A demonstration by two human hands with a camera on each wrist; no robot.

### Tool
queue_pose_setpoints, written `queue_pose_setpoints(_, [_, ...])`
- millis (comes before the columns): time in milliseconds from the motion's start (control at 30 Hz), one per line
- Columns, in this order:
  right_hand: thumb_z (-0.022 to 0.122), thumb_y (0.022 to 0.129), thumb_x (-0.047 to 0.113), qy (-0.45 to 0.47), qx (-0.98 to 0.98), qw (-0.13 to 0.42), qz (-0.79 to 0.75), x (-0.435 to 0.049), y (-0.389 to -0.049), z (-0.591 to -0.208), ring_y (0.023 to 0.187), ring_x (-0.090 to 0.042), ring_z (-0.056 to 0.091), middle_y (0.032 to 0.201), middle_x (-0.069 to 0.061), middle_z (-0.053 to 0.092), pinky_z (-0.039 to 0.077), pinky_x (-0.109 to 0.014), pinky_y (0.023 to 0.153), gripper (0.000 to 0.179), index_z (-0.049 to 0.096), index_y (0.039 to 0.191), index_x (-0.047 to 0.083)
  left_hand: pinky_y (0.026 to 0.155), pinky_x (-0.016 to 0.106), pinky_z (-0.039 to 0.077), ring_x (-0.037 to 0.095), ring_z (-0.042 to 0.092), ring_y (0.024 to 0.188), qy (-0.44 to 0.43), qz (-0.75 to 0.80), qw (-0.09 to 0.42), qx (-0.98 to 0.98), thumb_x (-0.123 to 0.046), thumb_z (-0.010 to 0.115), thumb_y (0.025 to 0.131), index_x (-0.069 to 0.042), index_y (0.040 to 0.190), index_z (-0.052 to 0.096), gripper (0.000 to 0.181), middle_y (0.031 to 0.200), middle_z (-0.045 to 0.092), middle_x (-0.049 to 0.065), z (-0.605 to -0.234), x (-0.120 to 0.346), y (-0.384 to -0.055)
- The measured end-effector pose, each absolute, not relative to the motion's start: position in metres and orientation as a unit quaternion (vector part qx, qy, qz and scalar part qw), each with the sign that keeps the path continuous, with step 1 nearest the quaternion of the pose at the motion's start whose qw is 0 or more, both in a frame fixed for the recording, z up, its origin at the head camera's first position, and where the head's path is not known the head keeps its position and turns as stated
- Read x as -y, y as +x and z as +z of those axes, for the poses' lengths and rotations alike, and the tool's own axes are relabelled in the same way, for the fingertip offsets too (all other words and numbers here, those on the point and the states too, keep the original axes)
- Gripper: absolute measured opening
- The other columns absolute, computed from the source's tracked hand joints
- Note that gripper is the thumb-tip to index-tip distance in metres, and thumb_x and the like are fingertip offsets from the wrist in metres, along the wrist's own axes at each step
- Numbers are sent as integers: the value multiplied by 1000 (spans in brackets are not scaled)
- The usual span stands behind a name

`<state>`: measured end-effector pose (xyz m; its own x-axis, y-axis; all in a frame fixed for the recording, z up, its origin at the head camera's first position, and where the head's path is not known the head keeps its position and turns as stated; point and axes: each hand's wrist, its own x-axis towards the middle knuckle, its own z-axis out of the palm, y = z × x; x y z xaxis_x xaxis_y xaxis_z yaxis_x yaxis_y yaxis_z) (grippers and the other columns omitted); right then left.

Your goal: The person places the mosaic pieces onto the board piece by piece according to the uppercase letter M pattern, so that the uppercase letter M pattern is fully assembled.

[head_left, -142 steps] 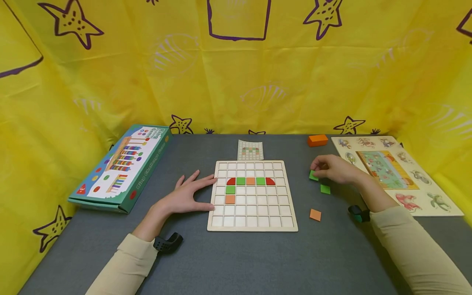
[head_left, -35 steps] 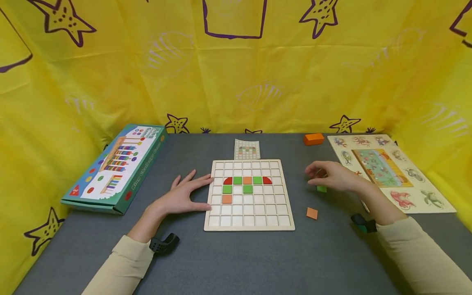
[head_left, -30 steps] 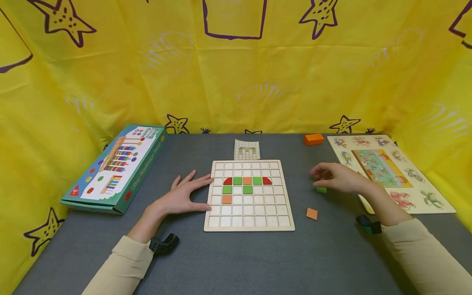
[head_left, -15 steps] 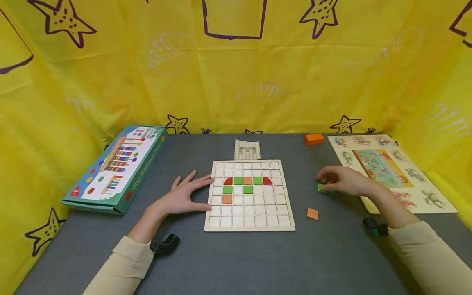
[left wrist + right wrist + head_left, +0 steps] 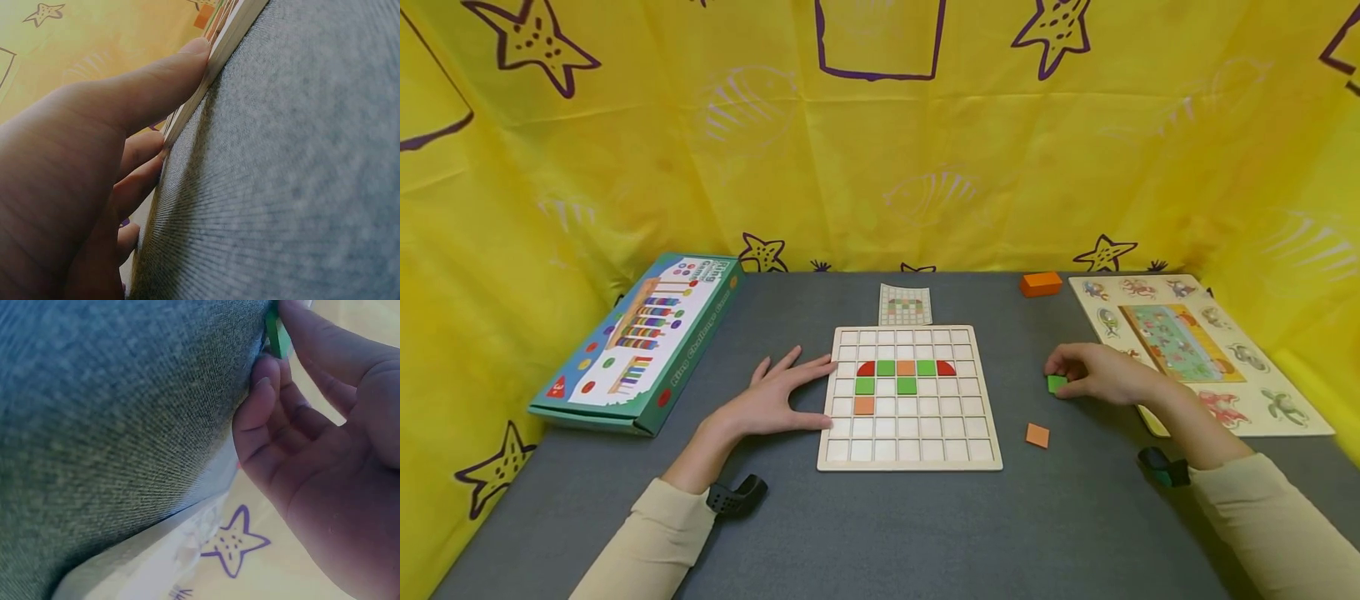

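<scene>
My right hand (image 5: 1105,372) pinches a green square tile (image 5: 1056,384) between thumb and fingers, right of the board. In the right wrist view the green tile (image 5: 277,336) shows at the fingertips, partly hidden by the thumb. My left hand (image 5: 769,402) rests with fairly straight fingers against the left edge of the wooden grid board (image 5: 910,465); its thumb (image 5: 172,72) touches that rim in the left wrist view. On the board lie red rounded pieces (image 5: 947,368), green tiles (image 5: 907,386) and orange tiles (image 5: 863,406). A loose orange tile (image 5: 1037,435) lies nearer me.
Behind the board lies a small pattern card (image 5: 906,306). An orange block (image 5: 1041,284) stands at the back right, beside a picture puzzle board (image 5: 1292,427). A game box (image 5: 647,333) lies on the left of the grey table (image 5: 880,533). Yellow cloth hangs behind.
A green tile, earlier at my right hand, now sits on the board below the row's middle. My right hand has come back right and taken hold of another green tile. My left hand stays put.
</scene>
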<state>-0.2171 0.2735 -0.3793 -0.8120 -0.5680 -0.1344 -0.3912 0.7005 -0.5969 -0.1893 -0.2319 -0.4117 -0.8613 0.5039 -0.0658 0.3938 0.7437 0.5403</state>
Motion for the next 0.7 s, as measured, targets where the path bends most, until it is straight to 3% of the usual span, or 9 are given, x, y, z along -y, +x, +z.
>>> queue_pose_setpoints(700, [74, 93, 11, -281, -893, 161, -311, -246, -223, -366, 83, -18, 57, 89, 3, 63, 48, -30, 74, 12, 67, 103, 10, 111, 69, -7, 42, 5, 152, 245, 268, 103, -926, -56, 78, 83, -19, 156, 43, 89, 162, 33, 2, -412, 232, -189])
